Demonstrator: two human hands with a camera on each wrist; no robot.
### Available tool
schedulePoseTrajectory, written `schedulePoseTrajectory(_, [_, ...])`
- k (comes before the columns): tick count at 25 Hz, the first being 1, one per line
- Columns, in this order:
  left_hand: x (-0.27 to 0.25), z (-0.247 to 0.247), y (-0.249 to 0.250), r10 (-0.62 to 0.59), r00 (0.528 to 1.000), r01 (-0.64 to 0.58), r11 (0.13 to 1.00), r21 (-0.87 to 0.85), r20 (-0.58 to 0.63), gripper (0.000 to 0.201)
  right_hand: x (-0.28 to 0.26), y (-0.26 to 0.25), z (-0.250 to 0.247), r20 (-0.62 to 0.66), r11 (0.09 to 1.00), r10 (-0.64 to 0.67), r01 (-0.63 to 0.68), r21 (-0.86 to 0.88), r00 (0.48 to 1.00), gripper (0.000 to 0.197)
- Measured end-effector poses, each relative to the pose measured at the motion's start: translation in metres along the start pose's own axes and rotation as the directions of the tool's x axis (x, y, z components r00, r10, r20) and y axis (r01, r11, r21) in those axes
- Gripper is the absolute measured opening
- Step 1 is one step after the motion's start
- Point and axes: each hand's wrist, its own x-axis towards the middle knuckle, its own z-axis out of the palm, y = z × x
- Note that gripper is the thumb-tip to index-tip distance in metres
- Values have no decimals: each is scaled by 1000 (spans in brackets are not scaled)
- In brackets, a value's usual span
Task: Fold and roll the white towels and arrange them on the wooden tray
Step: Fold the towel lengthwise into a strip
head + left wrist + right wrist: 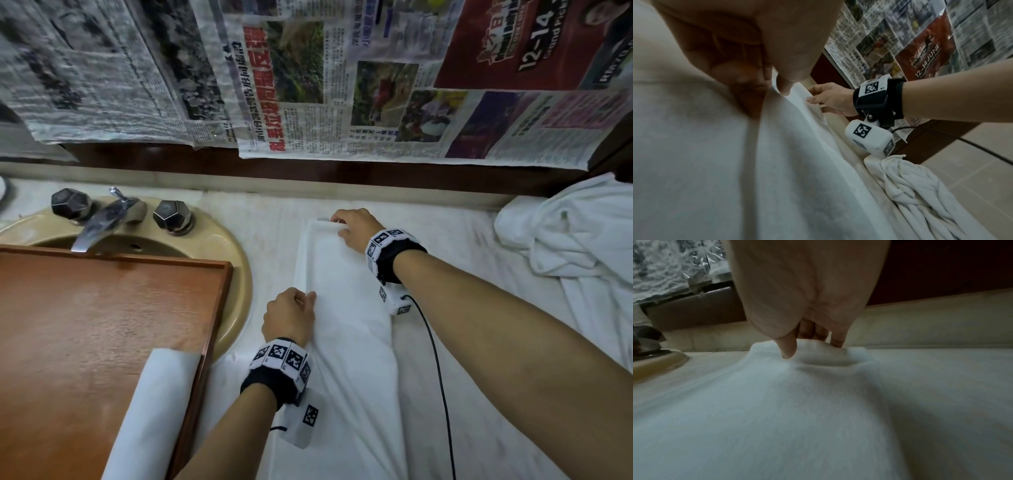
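A long white towel [342,308] lies folded lengthwise on the pale counter, running from the back wall toward me. My right hand [352,229] pinches its far end [818,353] between thumb and fingers. My left hand [291,313] pinches the towel's left folded edge [777,100] about halfway along. A rolled white towel [150,414] lies on the wooden tray [85,315] near the tray's right front corner. The tray sits across the sink.
A beige sink [236,274] with a chrome tap [99,219] and two dark knobs lies under the tray at left. A heap of unfolded white towels [575,240] sits at the right back. Newspaper [342,85] covers the wall behind. A black cable [442,377] trails from my right wrist.
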Motion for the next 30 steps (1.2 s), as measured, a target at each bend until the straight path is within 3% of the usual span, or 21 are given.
schedulePoseTrajectory(5, [0,3,-1,46,998,-44,998,48,-53,24,7,-2,-1,1,997,38,-37,-66,999,19])
schedulePoseTrajectory(11, [6,4,-3,-23,998,24,999,22,-54,25,18,-6,6,-22,977,14,-19,-213,1000,18])
schedulePoseTrajectory(20, [22,3,3,-113,993,116,988,105,-35,30,14,-13,12,-8,940,18,-20,-340,1000,31])
schedulePoseTrajectory(22, [26,2,5,-131,991,132,985,110,-20,30,-11,-13,15,11,938,-85,84,-336,996,44])
schedulePoseTrajectory(23, [28,2,5,-138,990,139,983,117,-15,30,-30,-8,20,84,911,-228,243,-334,970,50])
schedulePoseTrajectory(24, [29,2,6,-145,989,145,981,127,-10,31,-53,-3,25,207,844,-390,438,-310,897,53])
schedulePoseTrajectory(25, [31,1,6,-155,988,155,978,139,-10,31,-71,2,28,353,750,-499,598,-282,792,55])
schedulePoseTrajectory(26, [31,0,8,-167,986,167,975,147,-10,31,-76,10,29,461,676,-531,684,-275,711,56])
schedulePoseTrajectory(27, [33,0,9,-176,984,175,972,155,-8,29,-69,17,29,511,650,-509,699,-299,693,57])
schedulePoseTrajectory(28, [35,-1,9,-176,984,174,972,161,2,29,-54,19,28,502,692,-422,626,-360,755,57])
schedulePoseTrajectory(29, [36,-1,10,-178,984,173,971,164,13,28,-37,19,23,415,772,-306,478,-418,857,58])
schedulePoseTrajectory(30, [37,-1,10,-182,983,176,971,164,20,29,-26,14,19,335,831,-196,338,-443,922,60])
